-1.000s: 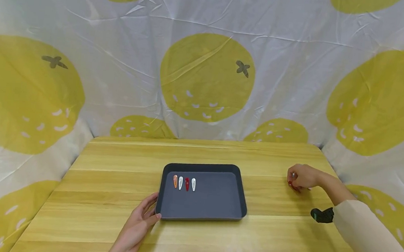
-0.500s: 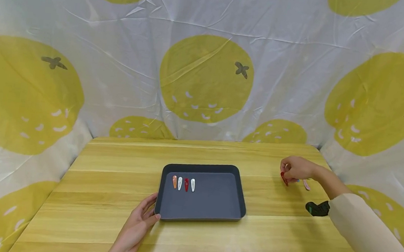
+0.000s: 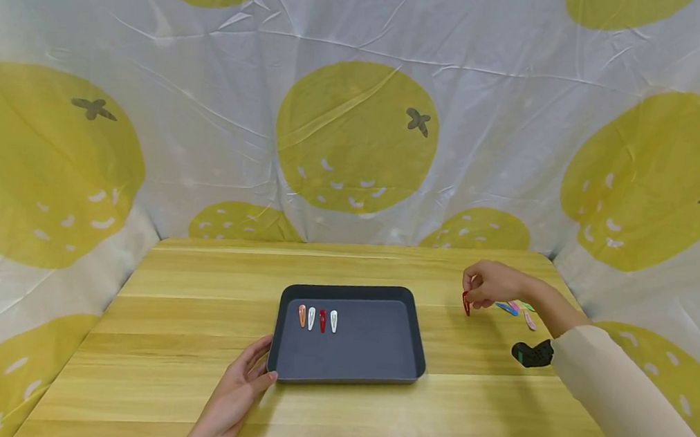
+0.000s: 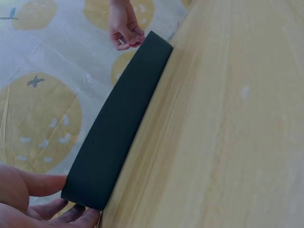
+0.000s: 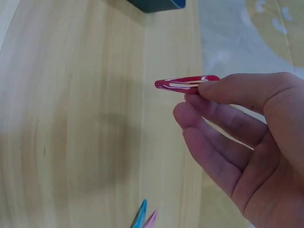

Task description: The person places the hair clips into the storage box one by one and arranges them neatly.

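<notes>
A dark grey baking tray [image 3: 370,349] lies on the wooden table. Inside, at its left, an orange hair clip [image 3: 302,316], a white one, a red one and another white hair clip [image 3: 333,321] stand in a row. My left hand [image 3: 235,392] grips the tray's near left corner, with the thumb [image 4: 45,184] on one side of it. Between thumb and index finger my right hand [image 5: 251,123] pinches a red snap hair clip [image 5: 185,83]. That hand is raised above the table, right of the tray.
Beyond the right hand lie several loose hair clips, among them a blue one [image 3: 507,308] and a pink one [image 3: 530,321]; the hand and wrist partly cover them. A black device [image 3: 532,354] sits by the right sleeve. Lemon-patterned cloth [image 3: 357,136] hangs behind the table.
My right hand has lifted the red hair clip and moved left toward the tray, uncovering the loose clips behind it. The left hand and tray have stayed put.
</notes>
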